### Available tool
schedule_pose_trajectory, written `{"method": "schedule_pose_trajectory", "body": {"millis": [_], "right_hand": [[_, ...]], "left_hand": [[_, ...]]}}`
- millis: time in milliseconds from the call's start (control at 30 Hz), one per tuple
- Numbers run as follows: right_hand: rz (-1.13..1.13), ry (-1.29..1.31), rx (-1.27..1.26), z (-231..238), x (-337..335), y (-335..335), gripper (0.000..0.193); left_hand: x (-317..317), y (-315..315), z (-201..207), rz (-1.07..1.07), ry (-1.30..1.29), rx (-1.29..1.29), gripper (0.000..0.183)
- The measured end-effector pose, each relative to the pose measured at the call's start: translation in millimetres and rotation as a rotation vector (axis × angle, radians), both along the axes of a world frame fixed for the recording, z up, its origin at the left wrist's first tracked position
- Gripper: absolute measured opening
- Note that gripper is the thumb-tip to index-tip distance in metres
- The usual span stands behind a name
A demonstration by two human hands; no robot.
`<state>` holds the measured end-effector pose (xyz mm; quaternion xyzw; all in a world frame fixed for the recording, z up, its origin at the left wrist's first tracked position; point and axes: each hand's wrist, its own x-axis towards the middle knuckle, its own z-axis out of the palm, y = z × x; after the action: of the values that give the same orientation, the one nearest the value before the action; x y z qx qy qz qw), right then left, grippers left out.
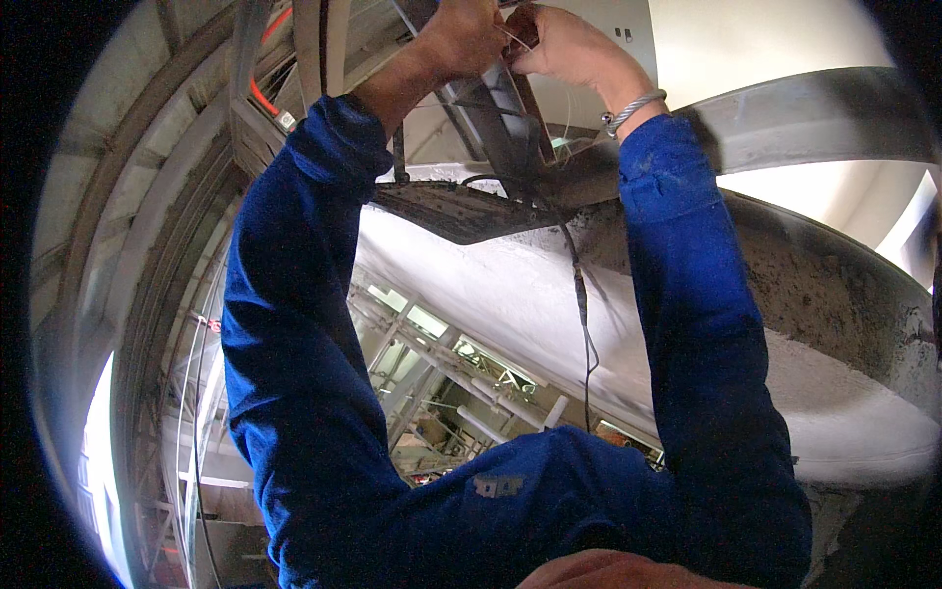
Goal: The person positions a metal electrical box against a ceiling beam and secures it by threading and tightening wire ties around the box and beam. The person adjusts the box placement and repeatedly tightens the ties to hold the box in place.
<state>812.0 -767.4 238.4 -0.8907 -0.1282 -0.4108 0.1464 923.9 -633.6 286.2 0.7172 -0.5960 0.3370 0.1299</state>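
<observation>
Both my arms, in blue sleeves, reach up to the top of the head view. My left hand [461, 41] is closed, its fingers pinched together beside a dark metal beam [478, 120]. Close by on the right, my right hand [569, 49] curls its fingers toward the left one, a twisted metal bracelet on its wrist. Between the fingertips runs a thin pale strand [518, 39]; whether it is wire or a cable tie I cannot tell. Fine loose strands hang below the right hand. Part of the fingers is hidden.
Under the hands is a dark, dirty flat fixture [461, 210], with a black cable [581, 294] hanging from it. An orange cable [261, 93] runs along the frame at upper left. A large white curved surface [510, 294] and a curved grey beam [814, 116] lie beyond.
</observation>
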Motion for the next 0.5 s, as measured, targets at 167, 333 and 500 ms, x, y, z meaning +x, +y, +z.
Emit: {"method": "schedule_pose_trajectory", "body": {"millis": [167,333,500], "right_hand": [[-0.057,-0.066,0.352,-3,-8,6,0.024],[0.032,-0.146,0.516,-5,-7,5,0.021],[0.134,0.034,0.748,-11,-4,6,0.022]], "left_hand": [[-6,2,0,0.013,0.155,0.053,0.019],[-2,5,0,-0.112,0.073,0.038,0.017],[-8,7,3,-0.095,0.11,0.041,0.016]]}}
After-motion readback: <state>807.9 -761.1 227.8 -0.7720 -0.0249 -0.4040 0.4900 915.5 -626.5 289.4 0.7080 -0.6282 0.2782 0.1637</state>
